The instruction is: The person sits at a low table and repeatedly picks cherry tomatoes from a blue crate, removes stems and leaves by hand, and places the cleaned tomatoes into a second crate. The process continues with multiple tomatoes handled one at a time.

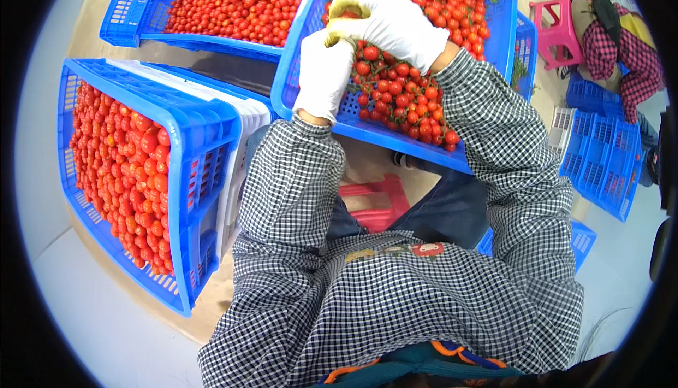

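Both my hands wear white gloves, the right one stained yellow-green at the fingers, and they meet over the near left part of a blue plastic crate [296,59]. Cherry tomatoes [402,96] with green stems lie in that crate under and beside them. My left hand [327,72] points upward, its fingertips touching those of my right hand [384,19]. A bit of red shows inside the curl of my right fingers, seemingly a tomato, but whether it is held or lies behind is unclear. What my left fingertips hold is hidden.
Left of my arms, a blue crate of loose red tomatoes [127,176] sits on stacked crates. Another blue crate of small tomatoes [238,3] stands at the upper left. A red plastic stool [394,197] is below me. At right are a person in checked clothing, a pink stool [556,33] and blue crates [601,155].
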`<action>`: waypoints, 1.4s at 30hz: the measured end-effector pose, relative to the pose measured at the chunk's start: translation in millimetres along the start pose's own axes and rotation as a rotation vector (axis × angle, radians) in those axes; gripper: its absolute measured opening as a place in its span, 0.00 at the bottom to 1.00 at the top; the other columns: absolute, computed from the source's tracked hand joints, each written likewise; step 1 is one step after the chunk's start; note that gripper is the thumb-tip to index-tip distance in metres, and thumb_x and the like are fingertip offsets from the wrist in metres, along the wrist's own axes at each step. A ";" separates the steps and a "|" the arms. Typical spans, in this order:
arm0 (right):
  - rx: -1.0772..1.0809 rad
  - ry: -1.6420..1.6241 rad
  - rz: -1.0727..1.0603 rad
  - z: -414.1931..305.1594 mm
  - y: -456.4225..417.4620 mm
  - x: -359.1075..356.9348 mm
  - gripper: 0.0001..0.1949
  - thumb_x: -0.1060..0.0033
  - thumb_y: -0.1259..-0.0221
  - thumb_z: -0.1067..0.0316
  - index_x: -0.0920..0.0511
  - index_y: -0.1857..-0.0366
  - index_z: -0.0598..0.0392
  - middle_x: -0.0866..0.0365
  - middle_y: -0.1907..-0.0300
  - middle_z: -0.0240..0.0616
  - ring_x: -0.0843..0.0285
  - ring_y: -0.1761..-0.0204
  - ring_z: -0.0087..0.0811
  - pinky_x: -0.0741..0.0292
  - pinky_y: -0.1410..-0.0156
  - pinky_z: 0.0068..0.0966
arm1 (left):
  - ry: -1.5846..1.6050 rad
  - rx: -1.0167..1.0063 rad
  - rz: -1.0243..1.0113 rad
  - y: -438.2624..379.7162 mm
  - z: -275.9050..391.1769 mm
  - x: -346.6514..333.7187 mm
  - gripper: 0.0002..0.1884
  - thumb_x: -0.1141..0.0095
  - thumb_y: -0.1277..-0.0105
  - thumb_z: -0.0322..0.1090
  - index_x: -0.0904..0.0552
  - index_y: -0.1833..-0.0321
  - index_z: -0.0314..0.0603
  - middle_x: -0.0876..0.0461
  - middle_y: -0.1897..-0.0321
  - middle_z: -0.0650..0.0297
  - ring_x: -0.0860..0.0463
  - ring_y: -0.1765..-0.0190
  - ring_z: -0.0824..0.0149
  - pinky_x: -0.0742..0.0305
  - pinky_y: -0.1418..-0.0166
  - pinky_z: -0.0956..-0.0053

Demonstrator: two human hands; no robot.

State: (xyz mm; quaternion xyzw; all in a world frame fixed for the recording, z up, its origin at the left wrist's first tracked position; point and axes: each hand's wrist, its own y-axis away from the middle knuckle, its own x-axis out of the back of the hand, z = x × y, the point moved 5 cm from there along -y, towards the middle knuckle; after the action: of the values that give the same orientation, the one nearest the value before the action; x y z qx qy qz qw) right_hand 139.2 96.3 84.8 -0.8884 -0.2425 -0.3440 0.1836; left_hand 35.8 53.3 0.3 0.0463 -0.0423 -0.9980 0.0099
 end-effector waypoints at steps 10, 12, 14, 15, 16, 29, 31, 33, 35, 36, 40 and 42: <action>-0.366 -1.290 -0.004 51.4 24.1 -15.5 0.12 0.45 0.29 0.65 0.24 0.46 0.54 0.21 0.59 0.31 0.22 0.63 0.18 0.23 0.61 0.15 | 0.021 -0.130 0.102 -10.5 22.8 29.8 0.13 0.42 0.27 0.40 0.13 0.52 0.38 0.20 0.72 0.74 0.30 0.72 0.84 0.38 0.70 0.86; -0.403 -1.173 -0.034 53.6 26.5 -25.2 0.14 0.46 0.27 0.60 0.25 0.45 0.54 0.21 0.58 0.30 0.22 0.61 0.18 0.23 0.57 0.16 | -0.206 -0.155 0.097 -11.2 23.0 27.2 0.13 0.41 0.28 0.37 0.14 0.53 0.33 0.20 0.72 0.74 0.31 0.71 0.83 0.38 0.69 0.84; -0.272 -0.995 -0.015 49.1 20.0 -26.6 0.13 0.40 0.30 0.64 0.24 0.47 0.56 0.21 0.59 0.29 0.23 0.60 0.17 0.23 0.57 0.17 | -0.356 -0.244 0.089 -10.4 23.6 22.1 0.11 0.40 0.31 0.33 0.15 0.58 0.28 0.23 0.74 0.74 0.32 0.70 0.81 0.38 0.69 0.80; -0.140 -0.984 0.042 43.2 16.0 -25.1 0.13 0.38 0.31 0.66 0.24 0.48 0.56 0.21 0.60 0.29 0.23 0.60 0.17 0.23 0.57 0.18 | -0.380 -0.279 0.085 -11.0 23.6 20.7 0.09 0.41 0.32 0.31 0.15 0.60 0.29 0.25 0.75 0.74 0.32 0.70 0.82 0.38 0.69 0.80; -0.145 -1.083 0.029 42.1 12.6 -29.4 0.12 0.35 0.35 0.71 0.23 0.50 0.57 0.22 0.61 0.27 0.23 0.60 0.19 0.24 0.56 0.18 | -0.438 -0.279 0.077 -11.4 22.4 20.9 0.09 0.42 0.32 0.30 0.16 0.60 0.29 0.24 0.76 0.72 0.31 0.70 0.81 0.37 0.69 0.79; -0.467 -1.178 0.033 86.8 32.5 -38.7 0.17 0.51 0.29 0.55 0.19 0.53 0.57 0.18 0.60 0.32 0.22 0.65 0.19 0.26 0.64 0.15 | -0.275 -0.263 0.139 -13.8 30.9 39.2 0.12 0.48 0.30 0.28 0.13 0.54 0.32 0.14 0.69 0.63 0.22 0.71 0.77 0.30 0.67 0.79; -0.356 -0.872 -0.082 86.1 41.2 -53.1 0.16 0.51 0.30 0.56 0.18 0.54 0.57 0.17 0.59 0.32 0.22 0.64 0.19 0.25 0.64 0.16 | -0.077 -0.171 0.241 -14.1 29.6 48.5 0.12 0.49 0.29 0.29 0.13 0.52 0.30 0.13 0.65 0.62 0.22 0.70 0.77 0.30 0.67 0.82; -0.328 -0.364 -0.230 87.9 50.4 -81.0 0.15 0.41 0.38 0.56 0.17 0.58 0.57 0.15 0.62 0.34 0.20 0.63 0.24 0.23 0.58 0.25 | 0.098 -0.147 0.280 -14.2 27.3 49.7 0.14 0.48 0.31 0.27 0.17 0.47 0.30 0.14 0.61 0.62 0.21 0.66 0.76 0.27 0.61 0.83; -0.352 0.093 -0.346 89.3 72.7 -104.9 0.12 0.37 0.39 0.59 0.18 0.59 0.55 0.16 0.65 0.45 0.16 0.59 0.37 0.21 0.54 0.35 | 0.149 -0.130 0.273 -16.4 24.7 49.2 0.18 0.44 0.30 0.30 0.24 0.40 0.32 0.18 0.60 0.65 0.20 0.60 0.76 0.26 0.54 0.81; -0.289 0.271 -0.372 89.7 73.9 -114.3 0.11 0.38 0.39 0.59 0.20 0.61 0.54 0.16 0.67 0.45 0.16 0.59 0.41 0.21 0.54 0.37 | 0.038 -0.172 0.213 -17.4 28.3 51.6 0.18 0.46 0.30 0.30 0.24 0.39 0.35 0.19 0.64 0.67 0.21 0.64 0.76 0.25 0.59 0.82; -0.197 0.508 -0.383 97.0 77.0 -140.9 0.08 0.40 0.39 0.60 0.22 0.63 0.51 0.18 0.71 0.45 0.16 0.61 0.48 0.20 0.58 0.42 | -0.012 -0.162 0.086 -16.6 22.9 50.8 0.16 0.48 0.36 0.24 0.12 0.48 0.38 0.13 0.60 0.68 0.24 0.68 0.81 0.31 0.65 0.87; -0.202 0.466 -0.372 101.4 75.4 -140.4 0.07 0.42 0.38 0.61 0.21 0.63 0.50 0.18 0.70 0.45 0.16 0.63 0.49 0.20 0.58 0.43 | -0.085 -0.061 0.016 -16.4 15.0 49.2 0.16 0.46 0.36 0.25 0.12 0.48 0.38 0.14 0.61 0.68 0.26 0.69 0.82 0.33 0.66 0.87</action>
State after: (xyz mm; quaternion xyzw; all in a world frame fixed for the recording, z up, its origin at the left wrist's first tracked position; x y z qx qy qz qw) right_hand 143.5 42.1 -96.2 -0.7397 -0.3168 -0.5884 0.0792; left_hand -14.9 69.7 9.3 0.0033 -0.0124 -0.9998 0.0177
